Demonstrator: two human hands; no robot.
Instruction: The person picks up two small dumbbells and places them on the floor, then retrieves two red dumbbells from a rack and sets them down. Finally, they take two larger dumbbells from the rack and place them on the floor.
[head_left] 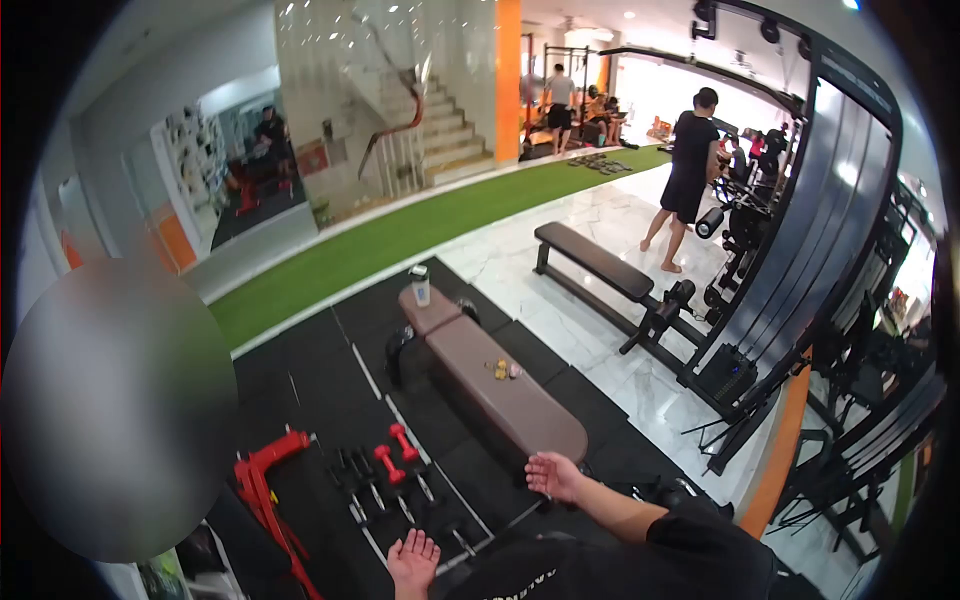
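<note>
My right hand (553, 474) was open, fingers spread, and it held nothing. It was just past the near end of the brown bench (500, 390), very close to it (I could not tell if it touched). My left hand (413, 560) was open too, palm up and empty, low down over the black floor mat (330, 370). Near it stood a rack of dumbbells (400, 490), and two of them were red (395, 455). A red metal frame (262, 480) lay to the left. A bottle (421, 286) stood on the far end of the bench. Farther off, a person in black (688, 165) stood by a big machine (800, 250).
</note>
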